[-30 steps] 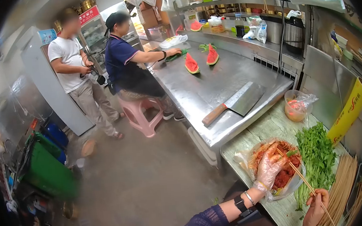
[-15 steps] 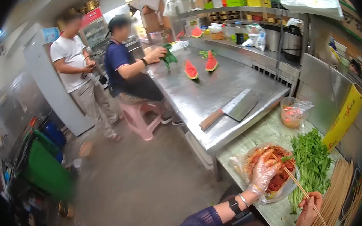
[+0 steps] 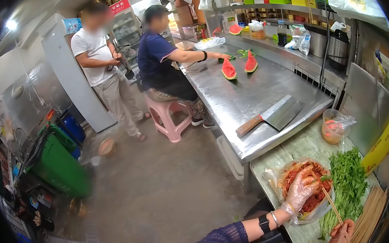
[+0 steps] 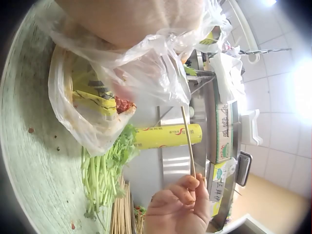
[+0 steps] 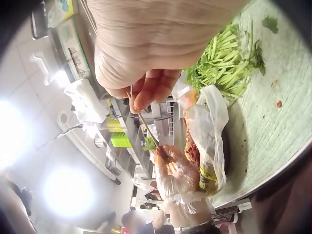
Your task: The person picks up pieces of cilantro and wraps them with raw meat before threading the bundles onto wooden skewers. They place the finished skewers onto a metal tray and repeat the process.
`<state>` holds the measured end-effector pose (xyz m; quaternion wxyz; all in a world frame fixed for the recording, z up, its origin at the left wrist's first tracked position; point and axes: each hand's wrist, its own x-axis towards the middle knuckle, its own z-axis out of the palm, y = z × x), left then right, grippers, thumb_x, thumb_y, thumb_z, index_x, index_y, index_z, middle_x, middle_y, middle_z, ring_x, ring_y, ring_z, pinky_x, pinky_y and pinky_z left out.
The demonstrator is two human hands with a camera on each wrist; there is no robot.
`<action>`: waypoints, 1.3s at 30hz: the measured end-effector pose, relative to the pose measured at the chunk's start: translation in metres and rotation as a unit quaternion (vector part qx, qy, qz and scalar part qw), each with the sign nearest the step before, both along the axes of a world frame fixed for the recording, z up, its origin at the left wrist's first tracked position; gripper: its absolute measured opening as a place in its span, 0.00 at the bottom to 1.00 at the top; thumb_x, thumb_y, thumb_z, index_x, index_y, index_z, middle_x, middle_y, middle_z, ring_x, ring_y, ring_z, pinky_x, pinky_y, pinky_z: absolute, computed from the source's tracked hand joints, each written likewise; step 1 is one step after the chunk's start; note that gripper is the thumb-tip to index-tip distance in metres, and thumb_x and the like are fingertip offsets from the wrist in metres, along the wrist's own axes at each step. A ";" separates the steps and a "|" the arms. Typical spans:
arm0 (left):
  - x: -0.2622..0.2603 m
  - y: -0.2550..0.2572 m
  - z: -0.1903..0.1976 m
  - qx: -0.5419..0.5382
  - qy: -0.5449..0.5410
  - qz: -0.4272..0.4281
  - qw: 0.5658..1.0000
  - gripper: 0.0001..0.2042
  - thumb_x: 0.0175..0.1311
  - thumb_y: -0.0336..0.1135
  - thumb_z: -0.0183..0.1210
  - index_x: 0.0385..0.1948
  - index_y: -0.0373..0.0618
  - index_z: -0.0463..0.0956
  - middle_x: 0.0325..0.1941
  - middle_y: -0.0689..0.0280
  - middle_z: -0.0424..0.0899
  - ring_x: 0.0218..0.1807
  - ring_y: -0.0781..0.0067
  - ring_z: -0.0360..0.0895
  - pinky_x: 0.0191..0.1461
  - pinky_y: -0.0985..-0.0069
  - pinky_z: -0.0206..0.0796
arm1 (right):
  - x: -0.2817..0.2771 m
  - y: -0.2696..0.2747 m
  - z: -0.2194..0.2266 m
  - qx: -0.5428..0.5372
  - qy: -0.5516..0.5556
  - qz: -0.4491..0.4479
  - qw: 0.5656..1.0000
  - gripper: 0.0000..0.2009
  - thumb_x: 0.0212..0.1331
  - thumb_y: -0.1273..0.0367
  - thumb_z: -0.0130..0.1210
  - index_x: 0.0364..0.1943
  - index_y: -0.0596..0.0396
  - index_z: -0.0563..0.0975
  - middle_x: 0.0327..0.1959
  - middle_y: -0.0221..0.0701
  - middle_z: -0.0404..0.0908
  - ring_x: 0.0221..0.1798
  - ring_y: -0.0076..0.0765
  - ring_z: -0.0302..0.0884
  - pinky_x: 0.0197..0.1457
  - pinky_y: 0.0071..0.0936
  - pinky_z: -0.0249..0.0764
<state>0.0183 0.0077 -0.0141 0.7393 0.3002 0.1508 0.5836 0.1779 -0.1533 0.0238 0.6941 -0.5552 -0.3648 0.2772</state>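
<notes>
Watching through the cameras, I see the left hand (image 3: 300,193), in a clear plastic glove, reach over the red-coated food (image 3: 313,202) with its fingers bent and gathered at the far end of a thin wooden stick (image 3: 332,206). The right hand (image 3: 341,234), bare, pinches the near end of that stick between thumb and fingers, so the stick runs slanting between the two hands. By the left fingertips I make out a small green leaf (image 5: 149,144); exactly how the gloved fingers grip around it I cannot tell. The food sits in an open plastic bag (image 4: 59,97) under and around the left hand, on the pale green worktop (image 3: 280,153). Leafy greens (image 3: 347,180) lie just beside the bag, ahead of the right hand, and a bundle of loose sticks (image 3: 371,212) lies to the right of that hand. Farther out from the hands I see a clear tub (image 3: 332,130) and a yellow roll (image 3: 384,144). On the metal table (image 3: 265,85) beyond the left hand, a cleaver (image 3: 284,113) lies flat, with two watermelon wedges (image 3: 228,70) well apart from it, near a seated person (image 3: 158,53) reaching over the tabletop.
</notes>
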 end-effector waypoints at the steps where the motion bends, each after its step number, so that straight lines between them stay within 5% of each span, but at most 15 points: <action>1: 0.000 0.000 0.000 0.002 0.002 0.000 1.000 0.29 0.61 0.25 0.57 0.64 0.48 0.54 0.46 0.67 0.69 0.48 0.77 0.73 0.51 0.79 0.70 | 0.002 0.000 -0.002 0.007 0.020 0.004 1.000 0.11 0.66 0.64 0.45 0.43 0.59 0.69 0.29 0.35 0.75 0.28 0.27 0.67 0.34 0.24 0.67; 12: 0.001 0.000 -0.007 0.017 -0.041 0.002 0.999 0.31 0.60 0.27 0.58 0.64 0.46 0.53 0.48 0.65 0.71 0.52 0.72 0.73 0.56 0.72 0.70 | 0.022 -0.007 -0.015 0.066 0.077 -0.010 0.995 0.14 0.65 0.62 0.48 0.44 0.61 0.71 0.26 0.35 0.77 0.25 0.26 0.72 0.27 0.18 0.65; 16: 0.001 -0.001 -0.002 0.008 -0.047 -0.001 0.999 0.29 0.61 0.25 0.56 0.63 0.45 0.54 0.47 0.65 0.71 0.51 0.76 0.72 0.55 0.80 0.68 | 0.028 -0.010 -0.023 0.059 0.091 -0.026 0.994 0.15 0.66 0.62 0.48 0.44 0.63 0.71 0.23 0.34 0.74 0.25 0.27 0.70 0.30 0.20 0.65; 24: 0.000 -0.002 -0.002 0.015 -0.018 -0.004 1.000 0.30 0.61 0.26 0.57 0.64 0.45 0.53 0.48 0.64 0.70 0.52 0.74 0.72 0.57 0.75 0.68 | 0.017 -0.010 -0.008 0.052 0.087 -0.027 0.994 0.16 0.66 0.63 0.47 0.42 0.66 0.71 0.19 0.30 0.68 0.25 0.27 0.67 0.34 0.26 0.68; 39: -0.001 -0.003 0.003 0.012 0.003 -0.005 1.000 0.26 0.64 0.27 0.53 0.63 0.44 0.55 0.47 0.65 0.72 0.51 0.78 0.71 0.55 0.79 0.67 | 0.007 -0.011 0.004 0.026 0.068 -0.049 0.996 0.13 0.68 0.63 0.44 0.42 0.61 0.73 0.26 0.30 0.73 0.28 0.25 0.67 0.33 0.22 0.65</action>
